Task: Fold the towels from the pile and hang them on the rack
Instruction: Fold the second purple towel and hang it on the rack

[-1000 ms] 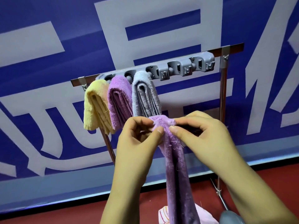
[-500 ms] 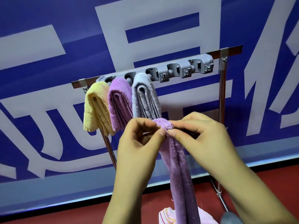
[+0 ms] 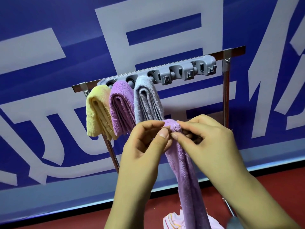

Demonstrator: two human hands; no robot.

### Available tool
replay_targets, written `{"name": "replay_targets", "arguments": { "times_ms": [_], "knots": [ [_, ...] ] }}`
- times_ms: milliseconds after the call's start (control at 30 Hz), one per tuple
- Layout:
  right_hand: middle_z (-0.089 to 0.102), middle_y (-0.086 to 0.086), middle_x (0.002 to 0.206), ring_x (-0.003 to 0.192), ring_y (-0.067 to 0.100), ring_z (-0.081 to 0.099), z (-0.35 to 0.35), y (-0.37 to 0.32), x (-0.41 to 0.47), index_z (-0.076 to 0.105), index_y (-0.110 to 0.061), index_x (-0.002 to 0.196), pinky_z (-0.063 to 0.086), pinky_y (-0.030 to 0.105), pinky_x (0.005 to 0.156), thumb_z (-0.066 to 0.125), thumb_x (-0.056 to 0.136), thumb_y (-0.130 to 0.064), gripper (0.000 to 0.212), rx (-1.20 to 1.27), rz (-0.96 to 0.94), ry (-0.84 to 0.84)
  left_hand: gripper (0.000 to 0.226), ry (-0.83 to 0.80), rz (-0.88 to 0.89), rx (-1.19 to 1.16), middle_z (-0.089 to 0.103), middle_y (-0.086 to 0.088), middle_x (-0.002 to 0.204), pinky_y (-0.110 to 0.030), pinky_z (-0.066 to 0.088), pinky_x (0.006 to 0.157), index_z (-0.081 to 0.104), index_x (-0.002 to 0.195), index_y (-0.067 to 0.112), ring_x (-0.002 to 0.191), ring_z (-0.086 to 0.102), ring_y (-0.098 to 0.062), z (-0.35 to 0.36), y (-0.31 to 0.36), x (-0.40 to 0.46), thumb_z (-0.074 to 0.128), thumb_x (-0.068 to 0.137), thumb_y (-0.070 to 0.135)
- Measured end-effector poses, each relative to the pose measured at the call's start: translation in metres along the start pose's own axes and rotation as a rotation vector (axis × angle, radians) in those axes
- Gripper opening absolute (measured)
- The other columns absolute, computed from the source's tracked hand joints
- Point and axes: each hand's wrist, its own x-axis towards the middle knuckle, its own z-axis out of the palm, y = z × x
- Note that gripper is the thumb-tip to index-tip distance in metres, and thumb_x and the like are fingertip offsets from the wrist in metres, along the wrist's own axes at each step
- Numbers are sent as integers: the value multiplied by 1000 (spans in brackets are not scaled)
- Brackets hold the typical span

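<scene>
Blue banner (image 3: 49, 22) behind rack (image 3: 226, 96); both hands pinch lilac towel (image 3: 188, 179).

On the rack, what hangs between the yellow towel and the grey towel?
A folded purple towel hangs between the yellow towel and the grey towel, touching both, as the head view shows.

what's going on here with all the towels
A person is hanging folded towels on a rack. Three already hang side by side from its grey holder strip: a yellow towel, a purple towel and a grey towel. The left hand and right hand both pinch the top of a lilac towel that dangles in front of the rack, not yet hung. More cloth lies below.
</scene>
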Motion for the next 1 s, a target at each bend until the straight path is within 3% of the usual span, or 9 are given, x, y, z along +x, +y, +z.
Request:
{"name": "replay_targets", "arguments": {
  "times_ms": [133,233,333,400,500,600,800,900,1000],
  "knots": [
    [59,-7,78,77,7,57,0,4,1,74,-21,95,43,5,62,69,78,-20,18,45,20,-9,17,-56,13,-24,75,-7,100,-27,56,83,71,92,23,101,69,-21,-4,0,-1,69,75,24],
    [61,-6,80,77,5,58,-1,4,5,74,-21,90,42,5,63,68,78,-19,13,148,58,-36,22,78,105,188,73,2,100,-26,54,84,68,95,27,97,68,-12,-9,-10,2,70,74,22],
    [66,-3,82,79,8,62,-5,5,10,71,-30,87,50,16,71,68,77,-21,14,300,125,-107,54,175,125,514,60,15,119,-18,47,89,55,113,38,111,55,2,-21,-24,11,77,64,41],
    [67,-2,86,84,11,64,-9,6,15,72,-33,88,54,31,81,63,75,-27,17,372,148,-184,72,62,-3,405,57,20,126,-22,46,95,50,122,39,119,52,3,-27,-27,17,80,58,44],
    [66,-6,95,92,8,63,-13,11,20,70,-33,93,50,38,89,59,78,-27,19,423,145,-297,52,-69,-53,221,72,12,106,-20,52,83,61,113,23,99,65,-1,-31,-22,26,84,66,18],
    [67,-4,100,98,10,62,-14,15,24,68,-25,98,48,38,94,56,81,-26,20,463,155,-332,27,-71,27,199,74,9,80,-15,51,72,67,90,15,77,65,-2,-32,-7,34,72,63,14],
    [70,-6,85,83,3,63,-17,6,30,64,-17,98,50,17,81,52,91,-6,18,634,180,-325,21,-19,91,271,69,10,69,-18,51,64,65,84,13,70,60,-6,-28,16,43,75,65,12],
    [69,-15,74,76,-3,62,-15,2,34,64,-21,96,50,13,75,52,90,-4,21,634,172,-298,21,-10,167,524,67,13,75,-18,48,64,64,86,20,69,58,-2,-32,22,46,78,75,10],
    [70,-20,72,74,-6,63,-15,-5,35,65,-26,93,50,11,71,55,89,-5,23,599,126,-296,35,-202,327,844,64,16,104,-15,46,87,60,109,24,98,59,5,-30,35,50,73,78,30]
  ]
}}
